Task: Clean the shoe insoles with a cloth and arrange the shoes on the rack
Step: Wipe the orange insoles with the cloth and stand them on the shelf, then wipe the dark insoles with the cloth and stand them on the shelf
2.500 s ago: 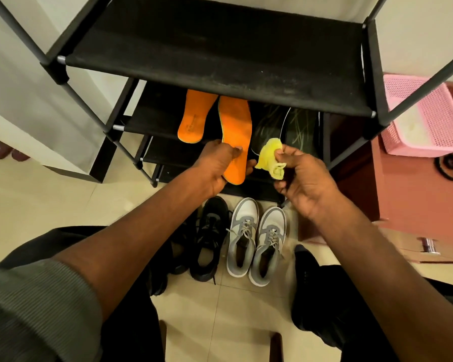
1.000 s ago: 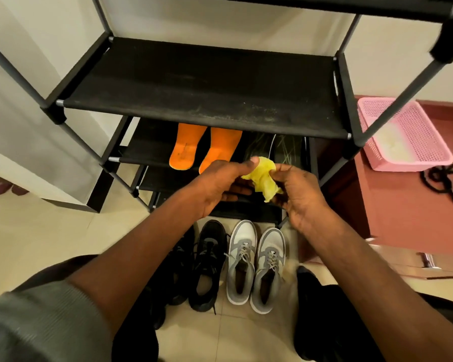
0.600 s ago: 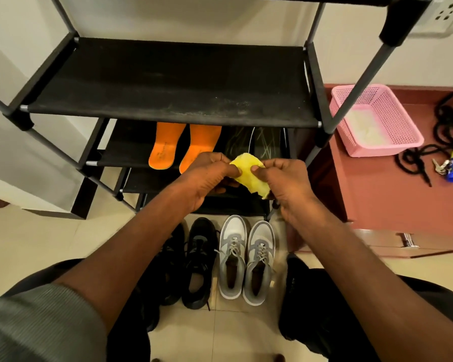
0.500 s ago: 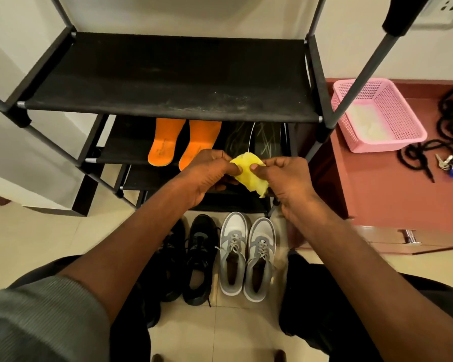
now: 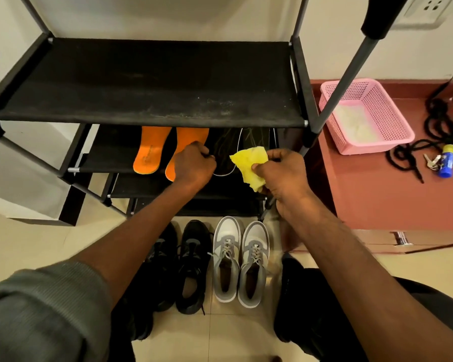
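**Both hands at the second shelf of the shoe rack**

The black shoe rack (image 5: 147,82) fills the upper half of the frame; its top shelf is bare and dusty, with open room across its whole width. To the right, a red-brown cabinet top (image 5: 377,194) carries a pink basket (image 5: 392,118), well apart from the hands.

Both forearms reach up from the lower corners to frame centre. The left hand (image 5: 194,167) is curled into a loose fist, knuckles up, at the front edge of the second shelf, covering the heel of the right orange insole (image 5: 191,137) (what the fingertips hold cannot be told). The other orange insole (image 5: 149,152) lies just beside it. The right hand (image 5: 283,171) pinches a crumpled yellow cloth (image 5: 249,163) between thumb and fingers, over a dark insole (image 5: 226,150).

On the floor below stand grey sneakers (image 5: 239,259) beside black sneakers (image 5: 191,265).
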